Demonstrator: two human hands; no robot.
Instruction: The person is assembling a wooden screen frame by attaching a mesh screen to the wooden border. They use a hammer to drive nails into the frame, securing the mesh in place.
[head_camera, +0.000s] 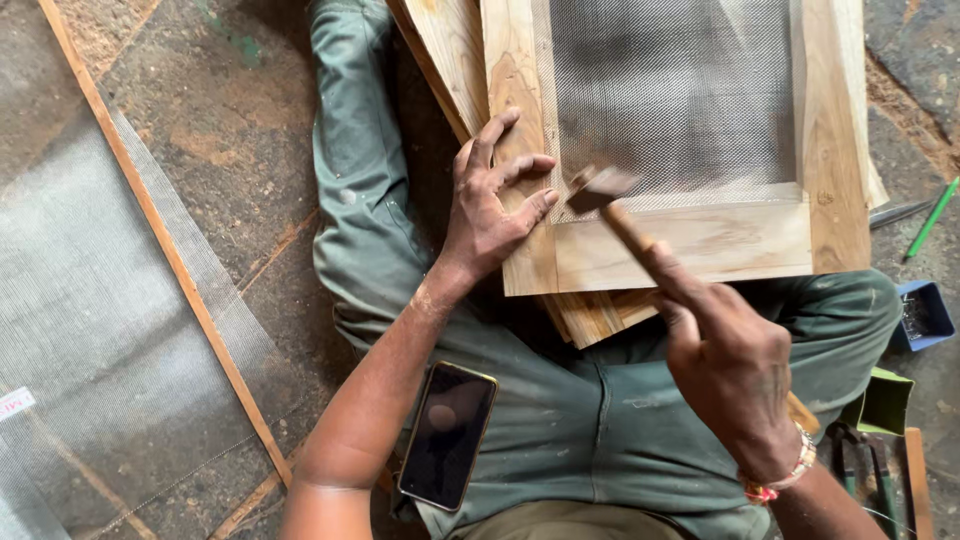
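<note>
A wooden frame (700, 245) with wire mesh (670, 90) stretched over it rests across my lap on more boards. My left hand (490, 205) presses on the frame's left rail, thumb and forefinger pinched near the mesh's lower left corner, as if on a small nail I cannot make out. My right hand (725, 360) grips the wooden handle of a hammer (605, 190), whose metal head hovers just above that same corner, blurred.
A phone (448, 433) lies on my left thigh. A sheet of mesh (90, 330) with a thin wooden strip (160, 235) lies on the floor at left. At right: a blue tray of small nails (922, 315), a green pencil (932, 218), pliers (860, 460).
</note>
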